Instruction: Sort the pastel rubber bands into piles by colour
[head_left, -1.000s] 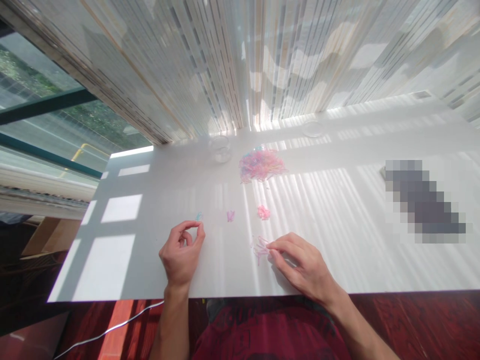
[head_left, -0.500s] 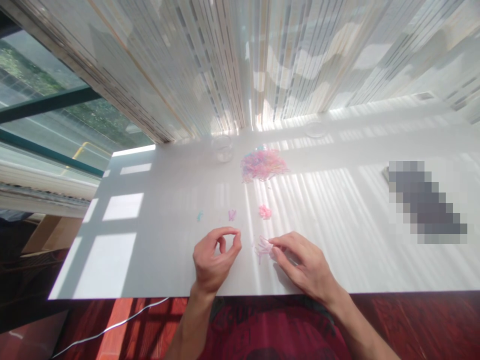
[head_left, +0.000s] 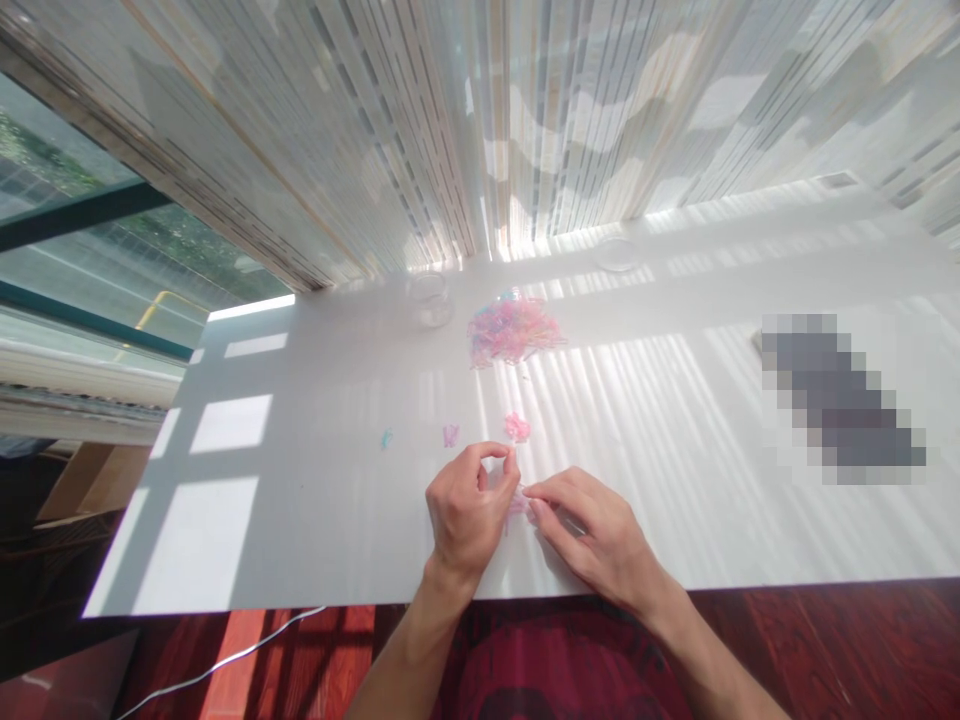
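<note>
Left hand (head_left: 469,512) shifted across, now just beside right hand (head_left: 592,530), grip pinched together, contents unclear; right grip closed on small pink rubber bands (head_left: 516,505) atop white surface (head_left: 315,520).

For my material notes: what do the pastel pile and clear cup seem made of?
The pastel pile looks like translucent, glossy rubber or plastic strands: light passes through them. The clear cup seems smooth glass or plastic: the tabletop shows through.

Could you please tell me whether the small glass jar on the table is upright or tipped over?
Upright: the glass jar stands on its base, round rim facing up.
</note>
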